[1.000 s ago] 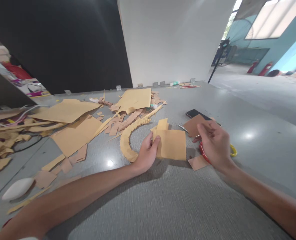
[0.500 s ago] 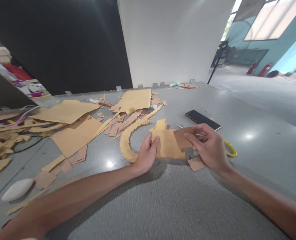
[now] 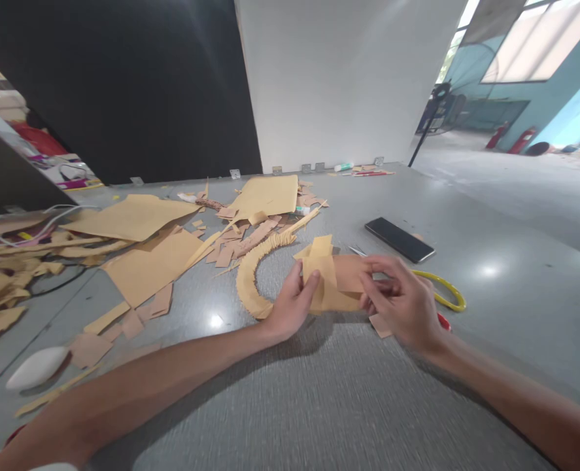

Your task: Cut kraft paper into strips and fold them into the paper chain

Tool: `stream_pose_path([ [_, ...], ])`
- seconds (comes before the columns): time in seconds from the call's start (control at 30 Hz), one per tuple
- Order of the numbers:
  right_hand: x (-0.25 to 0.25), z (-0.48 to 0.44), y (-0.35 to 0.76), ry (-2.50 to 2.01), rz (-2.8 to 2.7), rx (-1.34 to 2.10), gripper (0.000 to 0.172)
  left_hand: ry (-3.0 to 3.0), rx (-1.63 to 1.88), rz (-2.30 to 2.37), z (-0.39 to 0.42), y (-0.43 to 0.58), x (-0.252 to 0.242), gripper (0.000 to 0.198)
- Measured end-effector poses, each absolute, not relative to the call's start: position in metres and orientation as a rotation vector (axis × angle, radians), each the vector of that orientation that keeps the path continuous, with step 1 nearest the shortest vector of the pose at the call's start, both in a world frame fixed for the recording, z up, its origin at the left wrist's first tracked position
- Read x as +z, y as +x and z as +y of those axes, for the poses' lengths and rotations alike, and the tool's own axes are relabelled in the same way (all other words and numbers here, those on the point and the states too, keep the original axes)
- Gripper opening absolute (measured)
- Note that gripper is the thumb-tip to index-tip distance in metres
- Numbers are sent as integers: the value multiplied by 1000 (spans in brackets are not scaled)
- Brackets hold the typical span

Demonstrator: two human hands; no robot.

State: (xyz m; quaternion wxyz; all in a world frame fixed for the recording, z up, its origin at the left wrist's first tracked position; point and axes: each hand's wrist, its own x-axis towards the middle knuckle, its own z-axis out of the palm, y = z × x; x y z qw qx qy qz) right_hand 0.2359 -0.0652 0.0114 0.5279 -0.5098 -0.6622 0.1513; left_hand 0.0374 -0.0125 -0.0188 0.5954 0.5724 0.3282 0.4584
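Note:
My left hand (image 3: 294,302) is closed on the left side of a yellowish paper piece (image 3: 339,301), its thumb lying on top. Between the fingertips of my right hand (image 3: 405,302) is a small brown paper rectangle (image 3: 350,273), which overlaps the yellowish piece. A curved, pleated paper strip (image 3: 250,278) lies on the table just left of my left hand. Partly under my right hand is a brown scrap (image 3: 380,325). Scissors with a yellow handle (image 3: 441,288) lie behind that hand, mostly hidden by it.
A black phone (image 3: 400,239) lies beyond my right hand. Paper sheets (image 3: 137,219) and scraps cover the table's left and back. A white computer mouse (image 3: 38,367) sits at left. Glue stick (image 3: 343,167) and pencils (image 3: 371,174) lie by the upright panel (image 3: 339,85).
My right hand has moved slightly left and down, bringing the brown rectangle further over the yellowish paper. More of the yellow scissor handle shows. My left hand keeps its hold.

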Motion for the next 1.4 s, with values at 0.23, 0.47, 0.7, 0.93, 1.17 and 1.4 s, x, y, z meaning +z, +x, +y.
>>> stream_pose_path([
  [0.23, 10, -69, 239, -1102, -1955, -52, 15, 1344, 997, 626, -16, 38, -17, 36],
  [0.47, 15, -68, 240, -1109, -2234, 29, 30, 1436, 974, 664, -21, 37, -10, 42],
  [0.7, 18, -69, 240, -1170, -2302, -2, 30, 1426, 978, 695, -21, 37, -9, 43],
  [0.93, 14, -69, 240, -1171, -2335, -87, 33, 1522, 987, 697, -20, 36, -10, 38],
  [1.17, 7, -67, 242, -1108, -2411, -218, 33, 1562, 1000, 747, -18, 35, -12, 37],
  [1.4, 3, -68, 240, -1074, -2440, -325, 35, 1500, 1006, 833, -17, 36, -14, 38],
])
